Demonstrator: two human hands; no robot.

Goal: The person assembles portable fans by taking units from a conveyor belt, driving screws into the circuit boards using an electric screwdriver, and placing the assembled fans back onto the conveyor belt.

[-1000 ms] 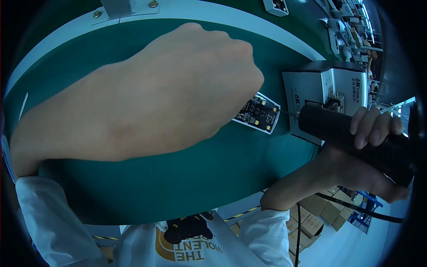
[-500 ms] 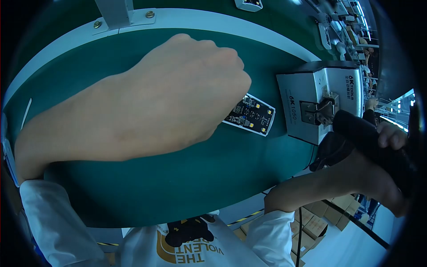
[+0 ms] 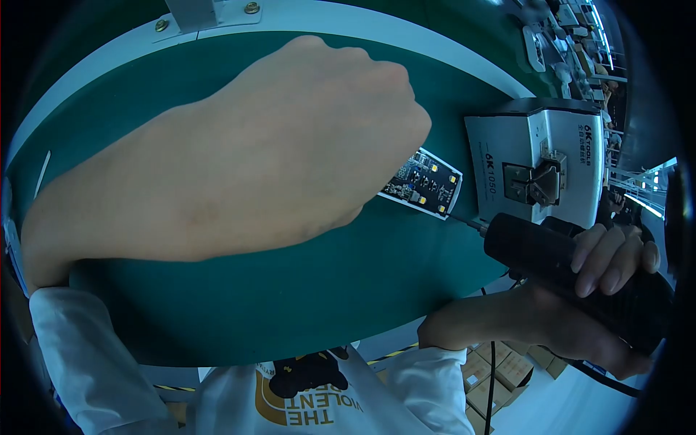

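A black circuit board (image 3: 429,186) in a white-edged housing lies tilted on the green mat. My left hand (image 3: 319,138) is closed round its left end, back of the hand up; the fingertips and that end are hidden underneath. My right hand (image 3: 605,290) grips a black electric screwdriver (image 3: 533,245), its fingers wrapped over the body. The thin bit points left, with its tip at the board's lower right corner, beside a small yellow light part.
Behind the screwdriver stands a grey-white 6K1050 screw feeder box (image 3: 533,163). A metal bracket (image 3: 194,14) is bolted to the white rim at the top. A thin white strip (image 3: 43,174) lies far left. Black cables hang at lower right, above cardboard boxes (image 3: 500,373).
The screwdriver has come away from the feeder and moved left, bringing its bit to the board's lower right corner. My left hand has stayed over the board; the whole view has shifted slightly.
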